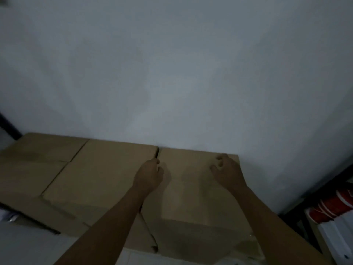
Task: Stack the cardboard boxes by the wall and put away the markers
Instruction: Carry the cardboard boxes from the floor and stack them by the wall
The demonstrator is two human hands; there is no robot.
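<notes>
Three brown cardboard boxes stand in a row against the pale wall (172, 73): a left box (38, 159), a middle box (107, 169) and a right box (191, 203). My left hand (150, 175) hovers at the narrow gap between the middle and right boxes, fingers curled in with nothing visible in them. My right hand (227, 171) is over the far right corner of the right box's top, its fingers loosely bent and apart, holding nothing. No markers are in view. The room is dim.
At the right edge stands a dark shelf frame (298, 211) with red-and-white items (332, 207) and white flat items (340, 238). Pale floor (28, 245) shows at the bottom left. A dark object (7, 125) leans at the left wall.
</notes>
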